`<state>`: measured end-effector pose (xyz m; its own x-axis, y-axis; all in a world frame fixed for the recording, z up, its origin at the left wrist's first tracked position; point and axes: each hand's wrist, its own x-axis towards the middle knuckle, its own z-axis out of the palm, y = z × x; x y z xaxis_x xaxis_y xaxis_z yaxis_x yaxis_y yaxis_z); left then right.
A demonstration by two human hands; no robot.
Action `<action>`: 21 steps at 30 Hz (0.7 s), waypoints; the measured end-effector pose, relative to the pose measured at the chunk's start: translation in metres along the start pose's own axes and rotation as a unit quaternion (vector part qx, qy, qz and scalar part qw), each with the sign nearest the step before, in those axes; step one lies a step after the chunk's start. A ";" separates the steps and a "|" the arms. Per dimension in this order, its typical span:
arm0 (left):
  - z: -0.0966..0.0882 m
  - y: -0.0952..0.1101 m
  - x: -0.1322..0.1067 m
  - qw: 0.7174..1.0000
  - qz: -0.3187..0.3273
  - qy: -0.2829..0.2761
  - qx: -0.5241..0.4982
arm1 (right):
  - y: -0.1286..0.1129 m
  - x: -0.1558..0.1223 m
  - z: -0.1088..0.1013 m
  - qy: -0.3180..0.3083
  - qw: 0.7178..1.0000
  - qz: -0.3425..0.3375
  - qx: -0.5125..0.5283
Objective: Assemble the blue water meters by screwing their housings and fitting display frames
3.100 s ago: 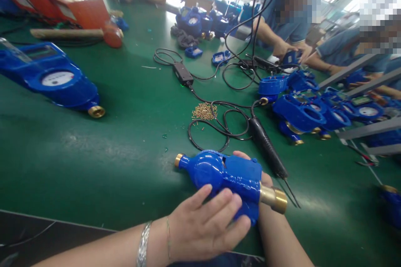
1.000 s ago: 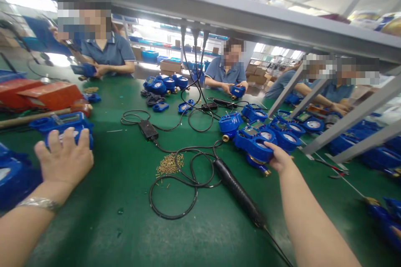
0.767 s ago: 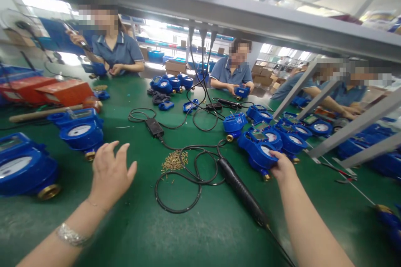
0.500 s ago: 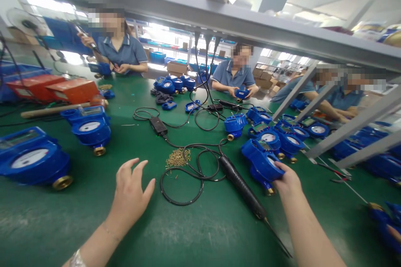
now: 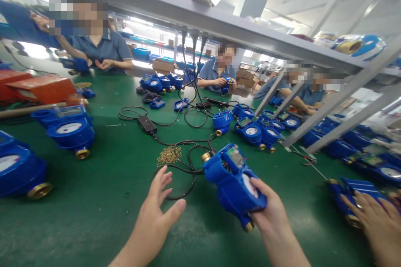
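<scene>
My right hand (image 5: 266, 206) grips a blue water meter (image 5: 230, 187) by its near right end and holds it tilted above the table. The meter's top compartment stands open, with a green circuit board and wires showing; brass fittings stick out at its ends. My left hand (image 5: 158, 212) is held over the table left of the meter, fingers spread and nothing in them. Just beyond it lie a pile of small brass screws (image 5: 169, 154) and a looped black cable (image 5: 184, 194). The black electric screwdriver is mostly hidden behind the held meter.
Other blue meters stand at left (image 5: 70, 131) and in a group at right (image 5: 252, 131). A co-worker's hand (image 5: 372, 217) rests on another meter at far right. Orange boxes (image 5: 42, 88) sit at back left. A metal shelf frame (image 5: 219, 21) crosses overhead; several co-workers sit beyond.
My right hand has lifted the meter and brought it left towards me. My left hand has moved right, nearer to it. A co-worker's hand has come further into view at right.
</scene>
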<state>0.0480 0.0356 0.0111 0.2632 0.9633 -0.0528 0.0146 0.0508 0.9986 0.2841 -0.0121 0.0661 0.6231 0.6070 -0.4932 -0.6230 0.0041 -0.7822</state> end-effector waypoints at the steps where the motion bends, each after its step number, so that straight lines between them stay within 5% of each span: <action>1: 0.006 0.002 -0.004 0.999 -0.015 -0.015 -0.045 | 0.017 -0.011 0.003 -0.016 1.000 0.013 -0.006; 5: 0.005 0.005 -0.015 0.992 -0.066 -0.014 -0.104 | 0.086 -0.043 0.010 -0.058 0.997 0.048 -0.025; 10: -0.038 -0.001 -0.002 0.977 -0.123 -0.033 -0.170 | 0.147 -0.070 0.015 -0.116 0.990 0.026 -0.074; 13: -0.062 -0.006 0.009 0.956 -0.146 -0.090 -0.239 | 0.156 -0.079 0.021 -0.198 0.974 0.008 -0.109; 18: -0.078 -0.008 0.014 0.951 -0.144 -0.127 -0.241 | 0.144 -0.073 0.023 -0.331 0.921 0.074 -0.191; 21: -0.081 -0.009 0.014 0.954 -0.141 -0.134 -0.230 | 0.131 -0.063 0.021 -0.337 0.905 0.068 -0.253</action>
<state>-0.0268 0.0702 0.0018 0.5491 0.7954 -0.2563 -0.2870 0.4676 0.8360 0.1534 -0.0334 0.0028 0.0223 0.9220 -0.3866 -0.2705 -0.3667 -0.8902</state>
